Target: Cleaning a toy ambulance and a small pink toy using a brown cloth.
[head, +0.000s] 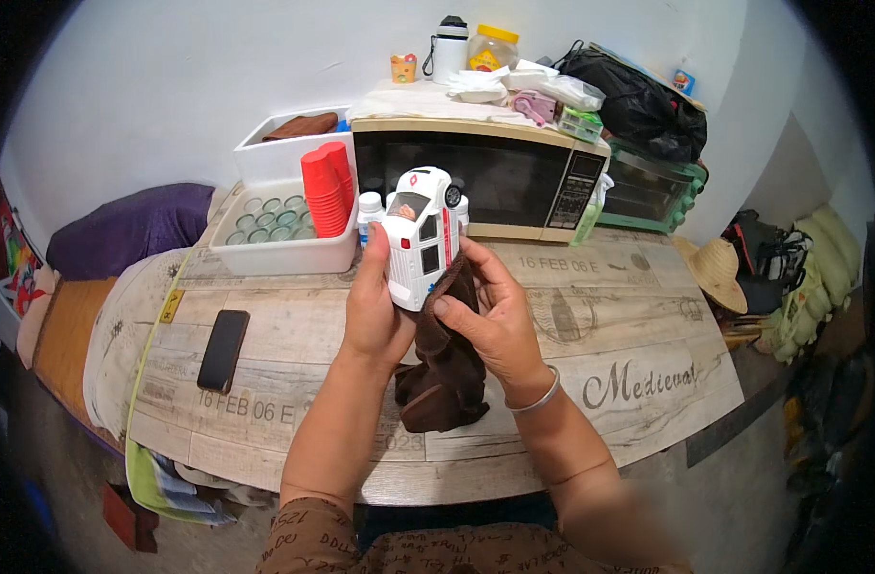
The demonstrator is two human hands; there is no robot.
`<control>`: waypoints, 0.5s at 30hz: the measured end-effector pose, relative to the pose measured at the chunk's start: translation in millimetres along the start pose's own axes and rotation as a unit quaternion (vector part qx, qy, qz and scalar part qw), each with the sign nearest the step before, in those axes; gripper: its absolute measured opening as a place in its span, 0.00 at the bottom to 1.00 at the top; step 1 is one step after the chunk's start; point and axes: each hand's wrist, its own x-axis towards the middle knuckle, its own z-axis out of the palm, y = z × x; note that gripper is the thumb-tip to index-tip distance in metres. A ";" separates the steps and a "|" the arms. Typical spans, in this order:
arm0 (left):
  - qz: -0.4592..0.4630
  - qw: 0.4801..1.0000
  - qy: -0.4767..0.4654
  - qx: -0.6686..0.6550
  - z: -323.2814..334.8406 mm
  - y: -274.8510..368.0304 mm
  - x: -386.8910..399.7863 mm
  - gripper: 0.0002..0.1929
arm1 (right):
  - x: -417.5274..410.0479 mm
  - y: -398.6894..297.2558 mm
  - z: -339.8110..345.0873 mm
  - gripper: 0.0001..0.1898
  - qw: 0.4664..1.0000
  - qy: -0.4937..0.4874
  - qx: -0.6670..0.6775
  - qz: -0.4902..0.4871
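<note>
A white toy ambulance [417, 237] with a red side stripe, dark windows and a black wheel is held up over the table. My left hand [376, 308] grips it along its left side, thumb near the rear. In my right hand [498, 316] is a dark brown cloth [444, 380], pinched between thumb and fingers. The upper part of the cloth lies against the side of the toy, and the rest hangs down toward the tabletop. Part of the ambulance's lower right side is covered by the cloth.
A dark smartphone [223, 351] lies on the wood-patterned table [624, 316], left of my arms. Behind are a white tray [286, 262] with several glass jars, stacked red cups [324, 190], a white bottle [370, 208] and a microwave oven [473, 172]. A green toaster oven [645, 186] stands right.
</note>
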 end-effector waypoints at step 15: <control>-0.042 0.989 -0.023 0.139 13.5 5.6 -8.4 0.25 | 1.7 7.8 -13.6 0.19 0.997 0.062 0.023 -0.029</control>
